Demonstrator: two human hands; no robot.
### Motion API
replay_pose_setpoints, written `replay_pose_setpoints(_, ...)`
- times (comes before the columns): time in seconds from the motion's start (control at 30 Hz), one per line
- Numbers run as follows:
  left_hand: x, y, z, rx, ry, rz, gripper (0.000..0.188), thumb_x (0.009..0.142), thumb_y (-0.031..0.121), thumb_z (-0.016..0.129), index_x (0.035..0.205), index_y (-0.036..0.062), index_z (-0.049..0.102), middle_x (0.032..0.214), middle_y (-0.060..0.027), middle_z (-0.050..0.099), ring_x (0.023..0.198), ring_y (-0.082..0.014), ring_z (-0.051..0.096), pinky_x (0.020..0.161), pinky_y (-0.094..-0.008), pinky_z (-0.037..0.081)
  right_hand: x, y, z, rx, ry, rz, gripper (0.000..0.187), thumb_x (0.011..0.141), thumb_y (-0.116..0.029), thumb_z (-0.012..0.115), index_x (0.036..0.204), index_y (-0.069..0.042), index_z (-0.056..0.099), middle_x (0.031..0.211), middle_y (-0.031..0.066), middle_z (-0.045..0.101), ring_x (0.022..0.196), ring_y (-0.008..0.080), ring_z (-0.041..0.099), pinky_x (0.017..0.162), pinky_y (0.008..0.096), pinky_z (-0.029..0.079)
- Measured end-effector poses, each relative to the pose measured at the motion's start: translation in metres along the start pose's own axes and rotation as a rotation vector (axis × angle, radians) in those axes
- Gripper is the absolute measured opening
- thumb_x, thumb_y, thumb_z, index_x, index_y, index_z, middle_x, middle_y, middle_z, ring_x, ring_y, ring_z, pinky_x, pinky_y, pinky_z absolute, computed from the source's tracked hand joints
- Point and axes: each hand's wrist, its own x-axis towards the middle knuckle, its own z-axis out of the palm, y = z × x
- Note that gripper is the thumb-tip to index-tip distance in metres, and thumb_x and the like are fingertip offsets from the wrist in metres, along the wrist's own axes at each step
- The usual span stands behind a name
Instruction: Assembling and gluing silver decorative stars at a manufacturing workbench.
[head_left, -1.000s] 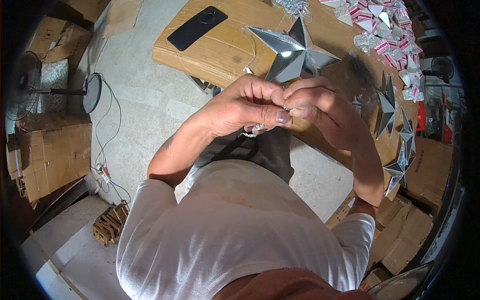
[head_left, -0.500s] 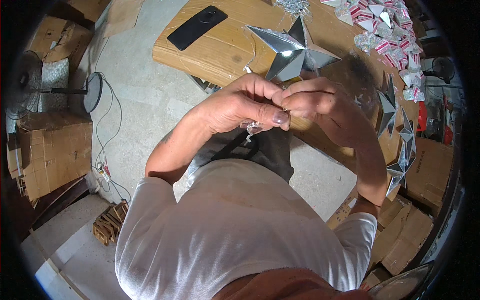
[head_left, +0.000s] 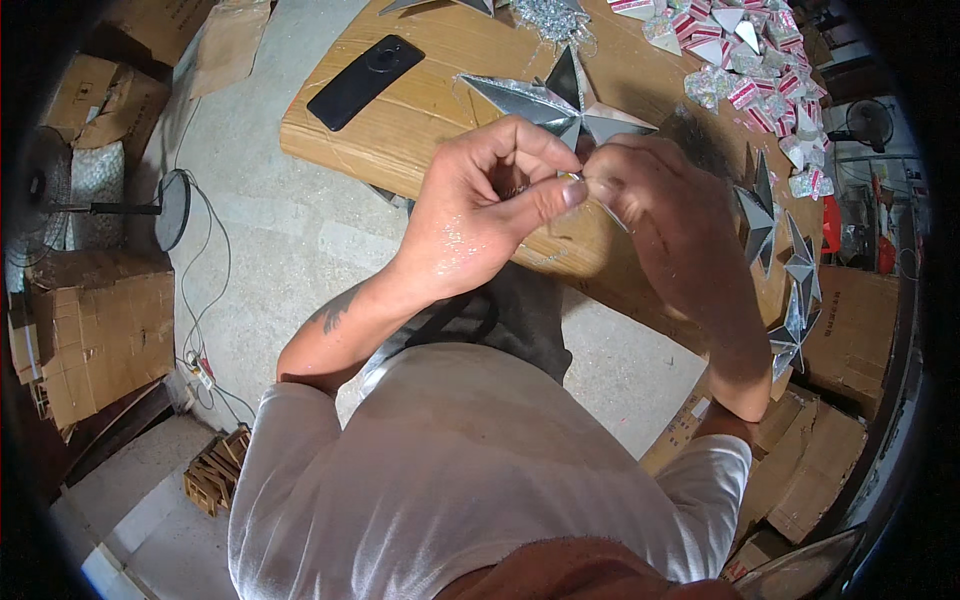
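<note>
My left hand [head_left: 487, 205] and my right hand [head_left: 652, 205] meet in front of my chest, fingertips pinched together on a small shiny silver piece [head_left: 572, 181] that is mostly hidden by the fingers. Just beyond them a large silver foil star [head_left: 560, 98] lies on the wooden table [head_left: 440, 110]. Glitter specks cover the back of my left hand.
A black phone [head_left: 365, 67] lies on the table's left part. Several smaller silver stars [head_left: 790, 270] line the right edge, with red-and-white glittery pieces [head_left: 745, 60] at the far right. Cardboard boxes [head_left: 95, 330], a floor fan [head_left: 60, 200] and cables stand on the concrete floor at left.
Both hands have risen slightly toward the table and star, still pinched together on the small piece; the fingers have shifted a little.
</note>
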Motion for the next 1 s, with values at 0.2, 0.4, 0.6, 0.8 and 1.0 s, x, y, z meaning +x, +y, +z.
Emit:
replay_pose_setpoints(0.2,0.032,-0.012,-0.003,0.447,0.128,0.202,0.007,0.094,0.006,0.077,0.092,0.0008,0.074,0.083,-0.0043,0.073,0.071,-0.0081,0.062,0.066,-0.027,0.05,0.009,0.035,0.005,0.141,-0.065,0.207,0.02,0.105,-0.017,0.059,0.119,-0.002,0.064,0.107,0.0167,0.069,0.091,0.0342,0.066,0.084,0.0393,0.053)
replay_pose_setpoints(0.4,0.062,-0.024,-0.013,0.571,0.103,0.083,0.014,0.095,0.012,0.074,0.088,0.0,0.073,0.073,-0.0072,0.073,0.063,-0.0108,0.062,0.064,-0.0304,0.051,0.012,0.083,0.028,0.297,-0.03,0.282,0.023,0.099,-0.01,0.058,0.121,-0.008,0.064,0.112,0.0184,0.07,0.105,0.0397,0.068,0.091,0.0477,0.053)
replay_pose_setpoints(0.6,0.075,-0.025,-0.016,0.611,0.139,-0.055,0.013,0.095,0.012,0.073,0.086,0.0012,0.075,0.071,-0.0051,0.072,0.066,-0.0113,0.064,0.065,-0.0325,0.051,0.014,0.122,0.04,0.164,0.009,0.202,0.023,0.108,-0.016,0.056,0.121,0.0,0.064,0.107,0.0143,0.069,0.099,0.0255,0.067,0.093,0.0368,0.051)
replay_pose_setpoints(0.8,0.084,-0.041,-0.018,0.729,0.145,-0.02,0.015,0.093,0.017,0.074,0.086,0.005,0.077,0.07,-0.0087,0.07,0.064,-0.0201,0.066,0.065,-0.0361,0.051,0.015,0.136,0.048,0.344,0.025,0.191,0.023,0.103,-0.018,0.057,0.119,-0.005,0.067,0.103,0.0183,0.071,0.095,0.0355,0.069,0.087,0.0434,0.054)
replay_pose_setpoints(1.0,0.089,-0.043,-0.018,0.861,0.162,-0.037,0.018,0.092,0.022,0.075,0.085,0.0053,0.077,0.069,-0.0123,0.069,0.064,-0.0272,0.067,0.066,-0.0381,0.051,0.019,0.149,0.053,0.396,0.041,0.187,0.025,0.101,-0.022,0.062,0.115,-0.002,0.069,0.101,0.0177,0.071,0.092,0.0343,0.07,0.084,0.0413,0.054)
